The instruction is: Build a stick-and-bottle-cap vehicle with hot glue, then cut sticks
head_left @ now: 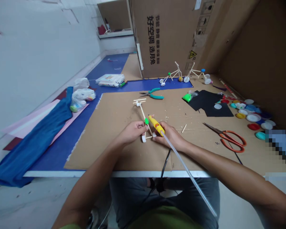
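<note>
Left hand [131, 133] is pinching the little wooden stick frame [142, 111] by its green piece [146, 121], long axis running straight out from the body, while the right hand [170, 136] is gripping a yellow hot glue gun [156, 125] just beside it, pointing in at the frame.

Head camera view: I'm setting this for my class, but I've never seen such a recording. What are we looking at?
This picture comes from a camera worn on a person's head, looking down at their two bare hands. The left hand pinches a small stick frame with white wheels, and the right hand holds a yellow glue gun with a long clear glue stick. Both are over a cardboard sheet. Nearby lie green-handled pliers, red-handled scissors, coloured bottle caps and two more stick frames.
</note>
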Demonstrator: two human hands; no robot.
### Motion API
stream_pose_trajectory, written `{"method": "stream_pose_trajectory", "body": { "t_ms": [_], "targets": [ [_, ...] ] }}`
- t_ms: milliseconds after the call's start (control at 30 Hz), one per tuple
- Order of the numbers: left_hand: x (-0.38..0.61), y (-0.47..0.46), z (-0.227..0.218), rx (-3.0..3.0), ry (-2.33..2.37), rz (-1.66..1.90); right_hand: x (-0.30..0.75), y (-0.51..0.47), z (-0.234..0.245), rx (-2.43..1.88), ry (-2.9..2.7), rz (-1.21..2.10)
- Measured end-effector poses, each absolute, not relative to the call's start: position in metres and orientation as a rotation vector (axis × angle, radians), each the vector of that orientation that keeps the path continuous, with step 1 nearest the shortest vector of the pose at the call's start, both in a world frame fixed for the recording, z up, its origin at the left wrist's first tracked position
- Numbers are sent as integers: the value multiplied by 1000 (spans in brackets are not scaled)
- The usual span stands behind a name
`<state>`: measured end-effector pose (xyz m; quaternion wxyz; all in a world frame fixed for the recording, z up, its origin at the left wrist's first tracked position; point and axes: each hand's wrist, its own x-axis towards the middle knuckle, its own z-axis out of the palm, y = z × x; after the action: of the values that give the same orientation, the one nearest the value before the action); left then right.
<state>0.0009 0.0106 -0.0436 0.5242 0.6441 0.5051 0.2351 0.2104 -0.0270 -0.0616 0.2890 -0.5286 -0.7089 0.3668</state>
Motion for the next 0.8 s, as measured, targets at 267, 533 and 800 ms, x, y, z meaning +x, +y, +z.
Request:
{"method": "stream_pose_trajectory", "body": {
  "t_ms": [267, 533, 800],
  "targets": [
    [-1, 11, -44, 1521, 1185, 565, 210, -26, -68, -1413, -1873, 964],
    [0, 10, -42, 1502, 1167, 550, 211, -27, -67, -1408, -1883, 962],
    [-2, 12, -50, 1493, 1136, 580, 210, -27, -66, -1416, -1884, 954]
  ]
}}
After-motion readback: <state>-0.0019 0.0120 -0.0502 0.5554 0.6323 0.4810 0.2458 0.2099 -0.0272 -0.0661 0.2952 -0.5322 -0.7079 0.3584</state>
